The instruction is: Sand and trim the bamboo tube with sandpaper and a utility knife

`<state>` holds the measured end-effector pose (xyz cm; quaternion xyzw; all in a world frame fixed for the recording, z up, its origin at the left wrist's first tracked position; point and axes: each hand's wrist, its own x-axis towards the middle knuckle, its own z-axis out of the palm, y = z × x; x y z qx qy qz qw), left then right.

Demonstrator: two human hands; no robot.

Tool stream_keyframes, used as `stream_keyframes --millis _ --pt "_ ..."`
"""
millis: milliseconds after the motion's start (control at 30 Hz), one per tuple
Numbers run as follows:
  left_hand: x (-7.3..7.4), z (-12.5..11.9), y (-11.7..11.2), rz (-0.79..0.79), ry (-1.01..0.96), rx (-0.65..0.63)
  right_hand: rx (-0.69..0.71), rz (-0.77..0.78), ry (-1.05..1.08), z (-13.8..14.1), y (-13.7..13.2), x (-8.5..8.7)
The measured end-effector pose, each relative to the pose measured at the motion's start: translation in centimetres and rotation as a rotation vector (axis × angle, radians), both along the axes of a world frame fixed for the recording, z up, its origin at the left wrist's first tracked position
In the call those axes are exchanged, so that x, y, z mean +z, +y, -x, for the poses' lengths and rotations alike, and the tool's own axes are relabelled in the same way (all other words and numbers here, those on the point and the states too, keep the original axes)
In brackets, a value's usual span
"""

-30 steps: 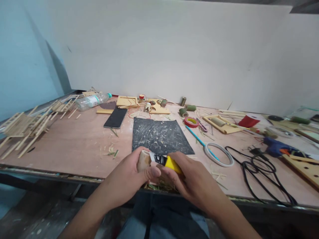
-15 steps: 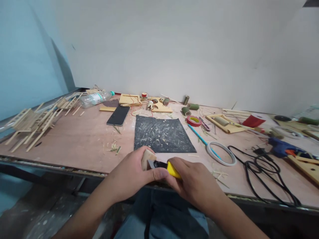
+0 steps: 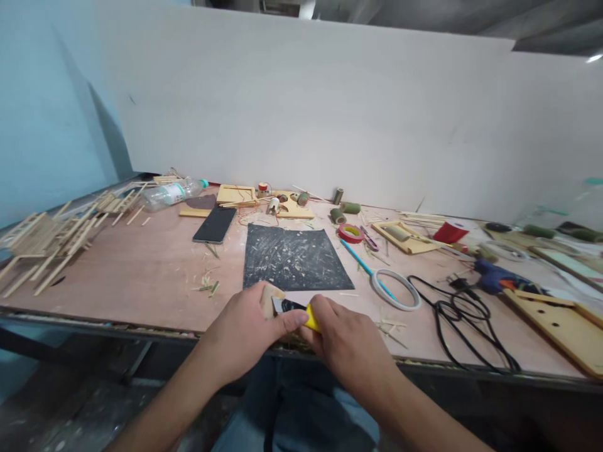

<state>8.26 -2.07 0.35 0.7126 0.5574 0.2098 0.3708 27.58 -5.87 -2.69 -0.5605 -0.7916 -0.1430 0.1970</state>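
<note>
My left hand (image 3: 245,329) is closed around a short pale bamboo piece (image 3: 268,297), its cut end sticking out above my fingers. My right hand (image 3: 346,342) grips a yellow-handled utility knife (image 3: 308,316); its black head and blade rest against the bamboo piece. My left thumb lies along the knife near the blade. Both hands are over the front edge of the plywood workbench (image 3: 141,270), just in front of a black cutting mat (image 3: 294,258) flecked with shavings.
A phone (image 3: 215,224), a plastic bottle (image 3: 169,193), stick frames (image 3: 51,235), green bamboo sections (image 3: 343,210), red tape (image 3: 350,233), a white tape ring (image 3: 394,289), a black cable (image 3: 464,320), a blue glue gun (image 3: 494,276) and a drilled board (image 3: 560,323) lie on the bench.
The hands have shifted slightly down and toward the bench edge while the head moved. The bamboo piece has sunk deeper into my left hand, and less of the knife's yellow handle shows.
</note>
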Motion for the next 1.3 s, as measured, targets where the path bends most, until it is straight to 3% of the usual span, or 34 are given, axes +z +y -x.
stream_keyframes --millis 133,267,367,467,600,967,1067,1167,1300 --pt "0.0 -0.4 0.2 -0.037 -0.016 0.029 -0.077 -0.031 -0.039 0.4 0.0 -0.4" --pt "-0.3 -0.3 0.2 -0.002 -0.153 0.036 -0.185 -0.016 0.004 0.4 0.0 -0.6" --pt "-0.4 0.3 0.4 0.049 -0.235 -0.066 -0.104 -0.005 0.077 0.1 -0.1 -0.3" --pt "-0.1 1.0 0.7 0.079 -0.283 -0.158 0.067 0.113 0.144 -0.1 -0.1 0.6" --pt "0.2 1.3 0.6 0.095 -0.254 -0.147 0.214 0.234 0.125 -0.3 -0.1 1.2" --pt "-0.1 0.1 -0.4 -0.038 -0.030 -0.033 0.122 -0.012 0.111 -0.5 -0.7 0.0" --pt "0.0 -0.2 -0.5 -0.046 -0.048 -0.002 0.032 -0.064 0.138 -0.2 -0.4 -0.1" --pt "0.0 -0.2 -0.4 -0.016 -0.135 -0.002 -0.070 -0.067 0.194 -0.1 -0.2 -0.3" --pt "0.0 0.4 -0.1 0.015 -0.172 -0.097 0.038 0.022 0.257 -0.5 -0.4 -0.3"
